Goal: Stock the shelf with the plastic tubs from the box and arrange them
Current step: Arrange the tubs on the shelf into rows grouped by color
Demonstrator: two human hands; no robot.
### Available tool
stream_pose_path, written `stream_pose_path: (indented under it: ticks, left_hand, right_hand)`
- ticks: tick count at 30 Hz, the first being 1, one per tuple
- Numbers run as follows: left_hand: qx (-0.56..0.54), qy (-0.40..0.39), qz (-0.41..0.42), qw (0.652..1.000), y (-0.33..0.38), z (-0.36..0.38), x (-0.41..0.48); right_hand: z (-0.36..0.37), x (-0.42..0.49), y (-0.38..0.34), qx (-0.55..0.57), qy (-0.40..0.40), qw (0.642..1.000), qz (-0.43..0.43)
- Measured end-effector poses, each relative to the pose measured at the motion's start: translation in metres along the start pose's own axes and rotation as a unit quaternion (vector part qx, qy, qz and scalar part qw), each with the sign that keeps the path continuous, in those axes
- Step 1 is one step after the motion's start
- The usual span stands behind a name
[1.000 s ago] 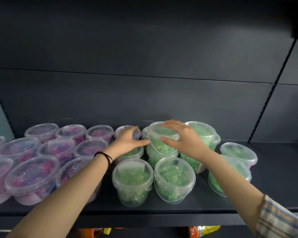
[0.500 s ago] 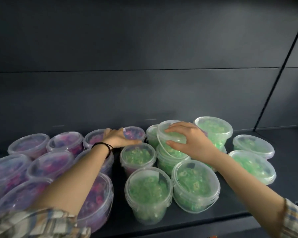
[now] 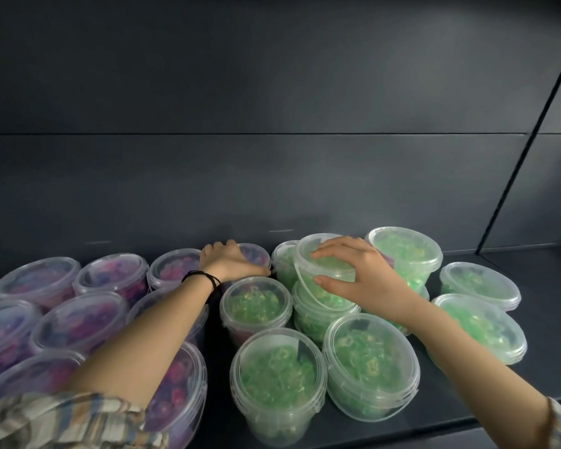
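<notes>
Clear lidded tubs crowd the dark shelf [image 3: 499,393]. Those with purple-pink contents [image 3: 78,322] fill the left side, those with green contents [image 3: 370,358] the right. My right hand [image 3: 353,277] grips a tilted green tub [image 3: 327,257] that sits stacked on another green tub [image 3: 321,312], thumb on its front wall and fingers over the lid. My left hand [image 3: 227,260] reaches to the back row and rests over a purple tub [image 3: 256,256], fingers curled over its far edge. How firmly that hand holds the tub is hidden.
The dark back panel [image 3: 272,183] rises right behind the tubs. An upright rail [image 3: 512,163] divides the bay at the right, with bare shelf beyond it. Another green tub [image 3: 405,251] stands raised behind my right hand. The shelf's front lip runs along the bottom right.
My left hand has moved off the green tub and back to the purple tub in the rear row. The right hand keeps its hold on the tilted green tub. The view has come closer.
</notes>
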State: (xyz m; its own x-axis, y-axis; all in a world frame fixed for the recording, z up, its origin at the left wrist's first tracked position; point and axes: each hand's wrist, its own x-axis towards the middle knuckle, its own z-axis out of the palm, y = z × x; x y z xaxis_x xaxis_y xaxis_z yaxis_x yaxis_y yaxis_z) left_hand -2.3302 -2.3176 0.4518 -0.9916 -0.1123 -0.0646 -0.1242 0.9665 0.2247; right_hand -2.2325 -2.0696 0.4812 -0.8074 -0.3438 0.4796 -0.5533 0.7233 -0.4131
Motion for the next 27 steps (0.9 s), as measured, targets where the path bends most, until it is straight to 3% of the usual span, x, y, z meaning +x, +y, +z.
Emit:
stream_pose_path:
  ticks: [6, 11, 15, 22, 27]
  left_hand:
    - [-0.119, 0.065, 0.003, 0.991, 0.002, -0.035, -0.014]
    - [-0.245, 0.058, 0.059, 0.966, -0.011, -0.078, -0.066]
    - [-0.286, 0.039, 0.089, 0.953, -0.035, -0.096, -0.115]
    - [-0.308, 0.052, 0.117, 0.943, -0.092, -0.127, -0.165]
    - [-0.382, 0.025, 0.125, 0.915, -0.181, -0.156, -0.174]
  right_hand:
    - [-0.006, 0.003, 0.001, 0.009, -0.041, 0.999, 0.001]
    - [-0.009, 0.012, -0.020, 0.069, -0.016, 0.997, 0.016]
    - [0.005, 0.021, -0.057, 0.157, -0.029, 0.987, 0.008]
    - [0.048, 0.040, -0.137, 0.326, -0.079, 0.941, 0.035]
    - [0.076, 0.067, -0.198, 0.434, -0.141, 0.890, 0.016]
